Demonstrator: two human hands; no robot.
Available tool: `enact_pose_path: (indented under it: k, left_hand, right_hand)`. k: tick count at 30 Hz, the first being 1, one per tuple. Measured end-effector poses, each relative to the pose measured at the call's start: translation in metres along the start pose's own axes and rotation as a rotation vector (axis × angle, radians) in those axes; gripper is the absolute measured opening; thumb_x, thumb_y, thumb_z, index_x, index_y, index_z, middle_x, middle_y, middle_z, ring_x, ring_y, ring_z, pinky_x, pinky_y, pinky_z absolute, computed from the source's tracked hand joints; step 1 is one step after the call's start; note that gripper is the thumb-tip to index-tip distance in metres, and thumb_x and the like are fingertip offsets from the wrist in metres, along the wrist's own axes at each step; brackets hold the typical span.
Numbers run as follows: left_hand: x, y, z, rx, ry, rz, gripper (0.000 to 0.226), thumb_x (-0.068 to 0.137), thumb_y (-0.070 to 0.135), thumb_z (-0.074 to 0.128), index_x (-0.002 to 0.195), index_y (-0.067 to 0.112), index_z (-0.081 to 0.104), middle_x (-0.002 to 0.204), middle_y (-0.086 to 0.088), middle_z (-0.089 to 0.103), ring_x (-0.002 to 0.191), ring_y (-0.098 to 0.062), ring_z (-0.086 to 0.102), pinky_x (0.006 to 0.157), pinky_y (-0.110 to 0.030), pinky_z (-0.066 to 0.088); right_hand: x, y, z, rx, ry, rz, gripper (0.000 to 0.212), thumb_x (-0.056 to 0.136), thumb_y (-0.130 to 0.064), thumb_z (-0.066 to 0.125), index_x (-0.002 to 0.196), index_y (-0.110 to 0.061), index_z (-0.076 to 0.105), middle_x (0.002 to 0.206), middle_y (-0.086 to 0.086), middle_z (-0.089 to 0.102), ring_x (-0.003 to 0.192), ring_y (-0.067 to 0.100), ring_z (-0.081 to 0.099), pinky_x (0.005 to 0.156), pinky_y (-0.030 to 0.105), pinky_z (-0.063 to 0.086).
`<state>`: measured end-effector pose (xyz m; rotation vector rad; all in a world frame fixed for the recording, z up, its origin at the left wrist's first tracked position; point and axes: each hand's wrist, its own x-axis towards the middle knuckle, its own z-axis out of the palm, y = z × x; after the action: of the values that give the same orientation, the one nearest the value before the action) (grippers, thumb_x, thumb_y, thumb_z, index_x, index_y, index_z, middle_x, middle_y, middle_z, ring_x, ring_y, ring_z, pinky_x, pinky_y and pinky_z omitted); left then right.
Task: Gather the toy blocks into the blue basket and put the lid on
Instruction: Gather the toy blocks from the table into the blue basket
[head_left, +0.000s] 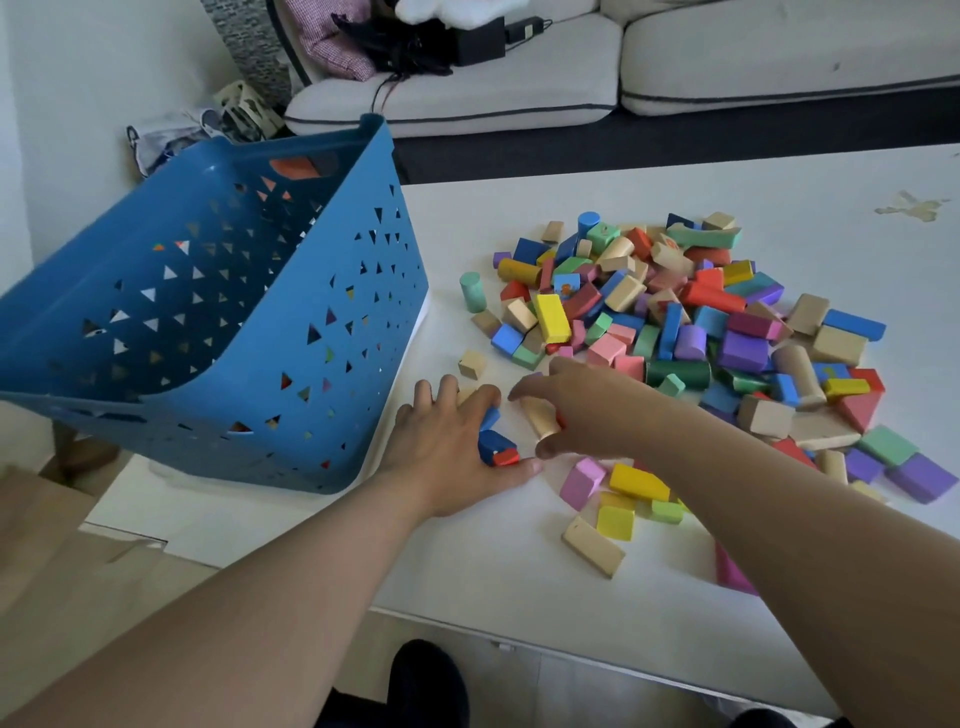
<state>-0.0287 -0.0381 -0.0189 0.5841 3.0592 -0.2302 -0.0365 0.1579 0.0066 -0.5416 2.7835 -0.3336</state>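
Scooping at the near edge of the block pile (675, 332) with both hands on the white table (519, 597). Left hand (457, 441) is palm down, fingers curled around a blue block (493, 444) with a small red block (506, 457) touching it by the thumb — closed on them. Right hand (587, 410) is just right of that grip, fingers cupped over a natural-wood peg (540, 418); whether it actually grips the peg, cannot tell. Blue basket (218, 322) sits left of the left hand, tilted, a few blocks showing through its triangle holes. Loose pink, yellow, green and plain blocks lie just below the right wrist — main pile beyond and right of it.
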Motion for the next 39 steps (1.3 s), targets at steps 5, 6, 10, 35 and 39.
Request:
enact_pose_path:
  k: [5,6,10,35,39]
  left_hand:
    - [-0.003,0.005,-0.005,0.114,-0.034,-0.047,0.107,0.057,0.105,0.011,0.125,0.027,0.039,0.098,-0.006,0.041,0.085,-0.025,0.036,0.073,-0.034,0.035]
    - [-0.002,0.006,-0.005,0.144,-0.036,-0.04,0.107,0.057,0.105,0.011,0.125,0.027,0.04,0.096,-0.007,0.042,0.083,-0.025,0.036,0.074,-0.034,0.033]
    - [-0.002,0.006,-0.004,0.197,-0.039,-0.022,0.106,0.061,0.103,0.008,0.134,0.031,0.036,0.095,-0.009,0.042,0.081,-0.024,0.032,0.076,-0.035,0.034]
    - [0.002,0.01,-0.002,-0.221,-0.039,-0.103,0.058,0.078,0.075,0.053,0.12,0.036,0.04,0.104,-0.007,0.039,0.09,-0.028,0.043,0.068,-0.033,0.052]
    - [0.007,0.007,-0.006,-0.268,-0.116,-0.132,0.062,0.076,0.078,0.057,0.119,0.039,0.037,0.106,-0.006,0.042,0.093,-0.028,0.047,0.075,-0.035,0.052]
  right_hand:
    - [0.002,-0.002,0.002,0.012,-0.004,0.016,0.06,0.085,-0.039,0.074,0.137,-0.038,0.043,0.12,0.002,0.048,0.094,0.019,0.053,0.075,0.034,0.053]
    - [0.001,-0.002,0.002,0.021,0.001,0.022,0.059,0.087,-0.035,0.073,0.137,-0.036,0.042,0.12,0.002,0.048,0.094,0.019,0.055,0.075,0.035,0.053]
    - [0.0,-0.002,0.001,0.059,0.023,0.034,0.056,0.089,-0.027,0.07,0.138,-0.031,0.041,0.12,0.002,0.051,0.094,0.019,0.057,0.074,0.033,0.054]
    - [-0.011,0.008,-0.03,0.197,0.137,0.208,0.053,0.085,-0.027,0.074,0.132,-0.026,0.05,0.101,0.006,0.061,0.085,0.024,0.06,0.07,0.037,0.056]
    - [-0.007,0.003,-0.028,0.153,0.094,0.18,0.056,0.084,-0.025,0.076,0.133,-0.026,0.05,0.111,0.005,0.06,0.091,0.022,0.059,0.069,0.031,0.05]
